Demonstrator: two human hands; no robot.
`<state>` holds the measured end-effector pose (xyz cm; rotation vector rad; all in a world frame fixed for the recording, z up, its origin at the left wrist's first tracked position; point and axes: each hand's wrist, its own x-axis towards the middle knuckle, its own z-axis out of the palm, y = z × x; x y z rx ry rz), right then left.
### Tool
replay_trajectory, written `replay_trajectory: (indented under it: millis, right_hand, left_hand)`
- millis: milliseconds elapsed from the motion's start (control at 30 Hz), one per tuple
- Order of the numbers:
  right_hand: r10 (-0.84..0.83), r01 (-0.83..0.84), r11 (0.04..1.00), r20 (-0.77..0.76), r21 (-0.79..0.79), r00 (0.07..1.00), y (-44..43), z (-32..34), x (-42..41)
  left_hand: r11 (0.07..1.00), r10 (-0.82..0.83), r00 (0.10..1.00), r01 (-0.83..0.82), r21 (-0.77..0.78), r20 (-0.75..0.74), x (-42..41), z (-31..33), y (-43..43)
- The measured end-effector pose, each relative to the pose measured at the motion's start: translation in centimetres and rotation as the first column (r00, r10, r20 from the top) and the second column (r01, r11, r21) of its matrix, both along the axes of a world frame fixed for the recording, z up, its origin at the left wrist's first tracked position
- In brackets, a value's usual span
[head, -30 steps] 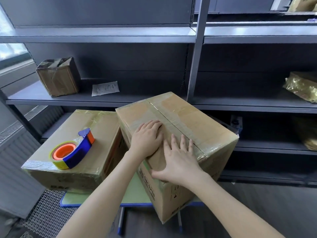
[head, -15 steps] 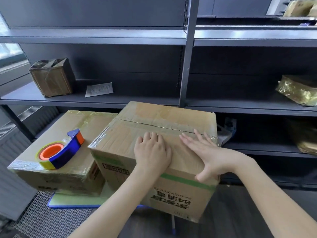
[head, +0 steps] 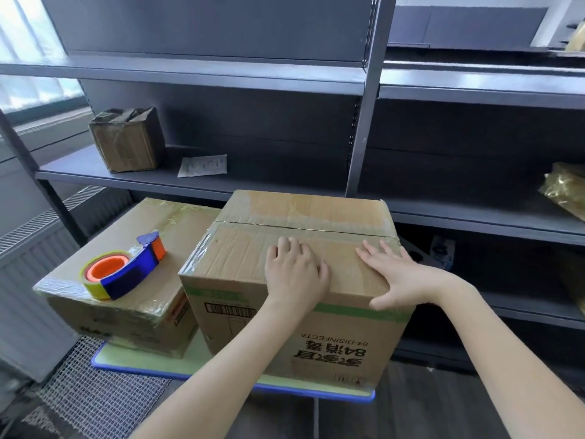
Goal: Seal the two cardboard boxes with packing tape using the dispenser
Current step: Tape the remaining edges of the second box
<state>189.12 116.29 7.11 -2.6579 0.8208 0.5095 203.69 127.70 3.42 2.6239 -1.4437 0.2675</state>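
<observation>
Fingers (head: 286, 250) of the left hand (head: 296, 275) are laid flat and close together on the near top flap of the larger box (head: 300, 210); nothing is gripped. The right hand (head: 402, 275) is pressed flat at three o'clock of the left, its fingers slightly spread and its thumb laid over the front edge. Clear tape is seen along the centre seam. The smaller box (head: 126, 229) is set just beside the larger, at its nine o'clock, both on a green table (head: 186, 359). The tape dispenser (head: 122, 270) is rested on the smaller box's top, untouched.
</observation>
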Motion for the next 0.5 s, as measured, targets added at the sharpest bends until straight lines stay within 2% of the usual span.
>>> replay_trajectory:
  millis: [100,200,300,500]
  right_hand:
    - [-0.079,0.079,0.997,0.009,0.023,0.997,0.7,0.3,0.9]
    - [-0.125,0.128,0.992,0.149,-0.008,0.981,1.3,0.1,2.5]
    - [-0.07,0.088,0.993,0.204,-0.078,0.976,1.3,-0.8,4.4]
    - [-0.115,0.144,0.985,0.267,-0.094,0.957,1.3,-0.6,8.1]
  left_hand:
    - [0.995,-0.07,0.997,0.068,-0.069,-0.021,1.5,-0.1,0.5]
    - [0.989,-0.111,0.988,0.099,-0.113,-0.104,3.8,0.0,1.1]
    - [0.991,-0.041,0.992,0.025,-0.128,-0.123,7.1,0.0,2.1]
    - [0.997,0.068,0.975,-0.077,-0.033,-0.21,13.5,0.6,4.3]
